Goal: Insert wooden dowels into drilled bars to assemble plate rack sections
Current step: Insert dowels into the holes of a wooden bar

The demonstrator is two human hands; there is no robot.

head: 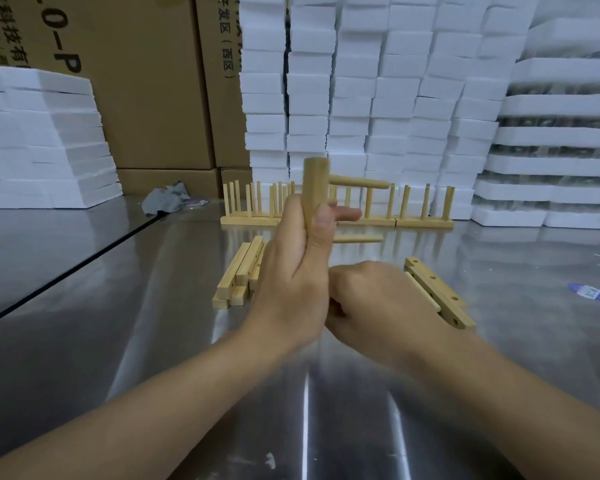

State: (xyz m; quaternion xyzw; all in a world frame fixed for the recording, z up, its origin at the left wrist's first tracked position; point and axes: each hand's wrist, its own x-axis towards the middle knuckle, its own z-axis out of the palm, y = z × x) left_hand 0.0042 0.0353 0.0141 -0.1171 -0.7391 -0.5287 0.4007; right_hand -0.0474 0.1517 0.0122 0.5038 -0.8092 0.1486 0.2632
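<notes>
Upright bar (316, 181) judged light, stiff, smooth; 2 dowels (359, 182) stuck out | left grip (291, 271) wrapped its lower half | right grip (371, 299) blurred, could not tell | best held by sides, off holes

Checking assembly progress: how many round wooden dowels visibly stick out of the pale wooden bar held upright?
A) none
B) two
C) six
B: the pale wooden bar gripped by the left hand shows two round wooden dowels, one above the fingers and one below.
</notes>
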